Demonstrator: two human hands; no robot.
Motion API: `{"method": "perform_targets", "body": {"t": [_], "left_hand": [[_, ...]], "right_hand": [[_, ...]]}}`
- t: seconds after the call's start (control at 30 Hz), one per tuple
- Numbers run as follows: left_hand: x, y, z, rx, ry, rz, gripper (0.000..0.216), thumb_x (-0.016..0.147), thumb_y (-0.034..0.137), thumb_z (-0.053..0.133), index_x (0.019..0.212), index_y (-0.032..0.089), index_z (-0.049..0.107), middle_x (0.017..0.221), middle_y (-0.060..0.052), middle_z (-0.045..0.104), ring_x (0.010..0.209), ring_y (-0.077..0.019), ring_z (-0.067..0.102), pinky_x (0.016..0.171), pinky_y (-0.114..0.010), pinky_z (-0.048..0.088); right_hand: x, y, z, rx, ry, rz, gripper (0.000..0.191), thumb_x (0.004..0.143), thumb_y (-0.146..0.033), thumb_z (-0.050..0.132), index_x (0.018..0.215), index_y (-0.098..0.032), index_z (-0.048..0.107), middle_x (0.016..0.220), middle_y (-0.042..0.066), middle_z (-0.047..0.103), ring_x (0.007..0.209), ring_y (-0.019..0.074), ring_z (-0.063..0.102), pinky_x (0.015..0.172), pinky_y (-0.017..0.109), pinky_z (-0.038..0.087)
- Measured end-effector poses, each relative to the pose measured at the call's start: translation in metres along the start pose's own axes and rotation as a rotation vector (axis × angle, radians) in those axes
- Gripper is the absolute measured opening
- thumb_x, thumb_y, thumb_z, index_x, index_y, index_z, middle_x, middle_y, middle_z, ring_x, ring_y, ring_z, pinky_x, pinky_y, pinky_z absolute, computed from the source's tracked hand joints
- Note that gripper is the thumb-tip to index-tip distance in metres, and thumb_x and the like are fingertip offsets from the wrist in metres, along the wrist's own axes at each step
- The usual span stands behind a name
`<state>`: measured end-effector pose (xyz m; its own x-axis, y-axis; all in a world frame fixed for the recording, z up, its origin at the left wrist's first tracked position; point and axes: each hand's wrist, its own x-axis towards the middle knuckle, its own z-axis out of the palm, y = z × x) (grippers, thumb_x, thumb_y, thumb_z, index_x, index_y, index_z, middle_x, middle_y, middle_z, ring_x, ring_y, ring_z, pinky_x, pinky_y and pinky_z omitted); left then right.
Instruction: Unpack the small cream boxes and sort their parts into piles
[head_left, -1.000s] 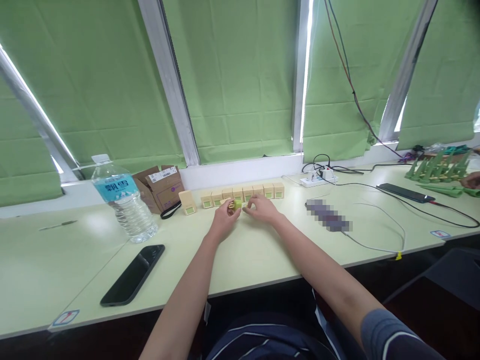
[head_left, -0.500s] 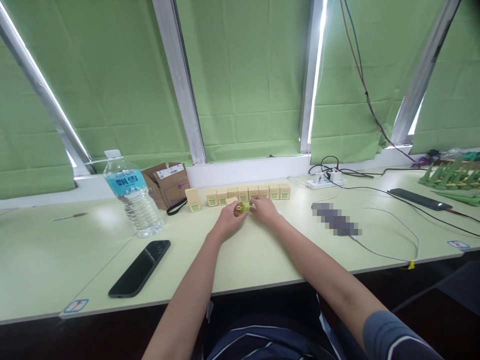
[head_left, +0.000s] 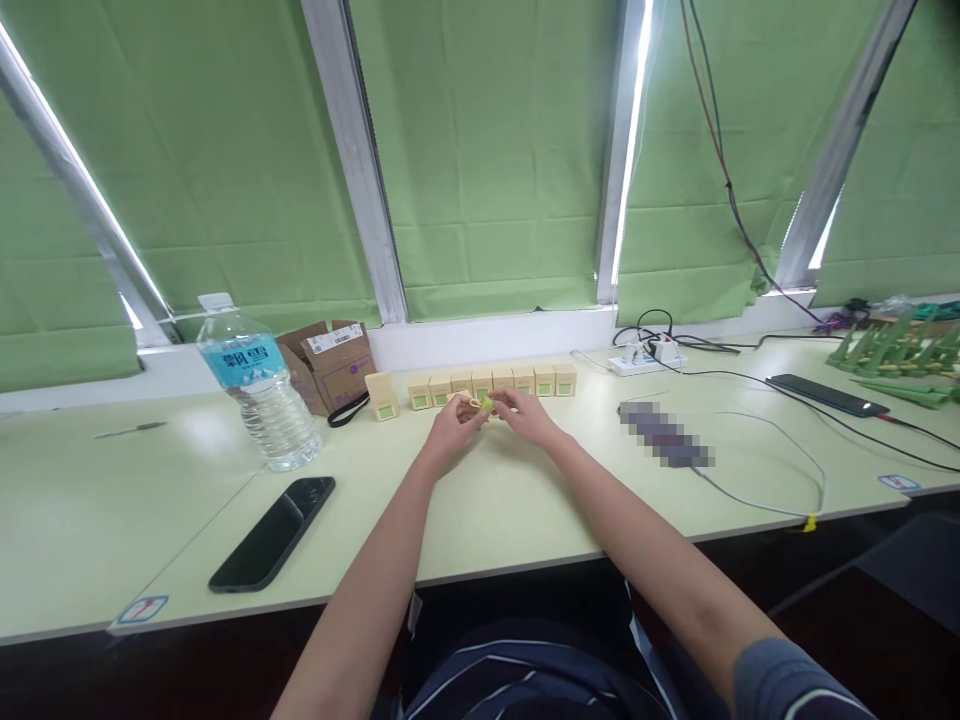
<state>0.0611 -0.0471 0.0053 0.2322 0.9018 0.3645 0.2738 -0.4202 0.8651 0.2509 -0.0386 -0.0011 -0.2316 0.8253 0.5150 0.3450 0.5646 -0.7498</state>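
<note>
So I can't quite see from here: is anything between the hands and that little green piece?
Nothing visible. The left hand and right hand both meet at the green piece, fingertips on it, just in front of the row of boxes.

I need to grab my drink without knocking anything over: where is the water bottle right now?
In the head view, the water bottle stands upright on the table's left side, just left of the open cardboard box and behind the black phone.
</note>
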Motion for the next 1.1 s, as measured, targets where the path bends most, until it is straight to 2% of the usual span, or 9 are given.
{"method": "perform_targets", "body": {"t": [0.1, 0.2, 0.37, 0.5, 0.6, 0.8, 0.93, 1.1], "left_hand": [[0.002, 0.002, 0.001, -0.098, -0.001, -0.070, 0.045, 0.074, 0.055, 0.071, 0.094, 0.021, 0.050, 0.093, -0.005, 0.070, 0.077, -0.0179, 0.068, 0.065, -0.028, 0.047], [0.001, 0.003, 0.001, -0.172, -0.019, -0.115, 0.048, 0.073, 0.056, 0.072, 0.097, 0.021, 0.049, 0.097, -0.006, 0.071, 0.082, -0.0201, 0.071, 0.067, -0.029, 0.047], [-0.001, 0.005, 0.003, -0.184, -0.120, -0.117, 0.045, 0.077, 0.055, 0.069, 0.097, 0.022, 0.047, 0.103, -0.007, 0.071, 0.090, -0.0200, 0.071, 0.070, -0.027, 0.048], [0.001, 0.006, 0.005, -0.171, -0.132, -0.101, 0.045, 0.083, 0.060, 0.059, 0.104, 0.020, 0.052, 0.109, -0.009, 0.070, 0.091, -0.0204, 0.072, 0.068, -0.027, 0.049], [0.005, 0.003, 0.005, -0.126, -0.088, -0.048, 0.051, 0.084, 0.061, 0.056, 0.110, 0.017, 0.059, 0.105, -0.011, 0.071, 0.088, -0.0206, 0.072, 0.069, -0.028, 0.051], [0.009, 0.000, 0.001, -0.105, 0.047, 0.032, 0.053, 0.077, 0.054, 0.069, 0.113, 0.016, 0.065, 0.090, -0.009, 0.074, 0.080, -0.0206, 0.072, 0.078, -0.036, 0.056], [0.006, 0.003, -0.002, -0.094, 0.091, 0.068, 0.045, 0.072, 0.047, 0.076, 0.103, 0.014, 0.070, 0.088, -0.009, 0.075, 0.082, -0.0226, 0.073, 0.084, -0.040, 0.057], [0.004, 0.002, -0.003, -0.010, 0.137, 0.096, 0.032, 0.073, 0.043, 0.076, 0.092, 0.017, 0.075, 0.084, -0.007, 0.076, 0.080, -0.0229, 0.073, 0.085, -0.041, 0.058]], "right_hand": [[0.002, 0.002, 0.008, 0.140, 0.077, 0.042, 0.023, 0.089, -0.030, 0.057, 0.110, -0.022, 0.061, 0.111, 0.006, 0.070, 0.090, 0.0159, 0.068, 0.083, 0.034, 0.055], [0.004, 0.004, 0.012, 0.191, 0.128, 0.099, 0.028, 0.081, -0.034, 0.066, 0.104, -0.021, 0.058, 0.104, 0.006, 0.071, 0.085, 0.0162, 0.069, 0.077, 0.033, 0.055], [0.004, 0.002, 0.010, 0.123, 0.167, 0.154, 0.030, 0.072, -0.034, 0.069, 0.096, -0.020, 0.057, 0.096, 0.003, 0.070, 0.078, 0.0160, 0.067, 0.072, 0.031, 0.051], [0.004, 0.002, 0.008, 0.093, 0.195, 0.185, 0.034, 0.067, -0.039, 0.071, 0.089, -0.020, 0.054, 0.081, 0.000, 0.068, 0.073, 0.0162, 0.063, 0.069, 0.030, 0.049], [0.006, 0.001, 0.006, 0.190, 0.197, 0.231, 0.033, 0.063, -0.040, 0.073, 0.082, -0.019, 0.055, 0.076, -0.001, 0.066, 0.071, 0.0157, 0.062, 0.067, 0.028, 0.049], [0.007, -0.005, 0.005, 0.495, 0.121, 0.293, 0.027, 0.062, -0.037, 0.077, 0.072, -0.016, 0.063, 0.074, 0.001, 0.066, 0.072, 0.0141, 0.064, 0.073, 0.030, 0.056], [0.005, -0.008, 0.003, 0.548, 0.066, 0.316, 0.026, 0.063, -0.037, 0.080, 0.074, -0.015, 0.070, 0.082, 0.003, 0.069, 0.081, 0.0151, 0.066, 0.082, 0.032, 0.057], [0.002, -0.013, -0.002, 0.578, -0.018, 0.316, 0.028, 0.063, -0.038, 0.081, 0.078, -0.016, 0.075, 0.086, 0.004, 0.070, 0.087, 0.0157, 0.066, 0.087, 0.032, 0.056]]}}
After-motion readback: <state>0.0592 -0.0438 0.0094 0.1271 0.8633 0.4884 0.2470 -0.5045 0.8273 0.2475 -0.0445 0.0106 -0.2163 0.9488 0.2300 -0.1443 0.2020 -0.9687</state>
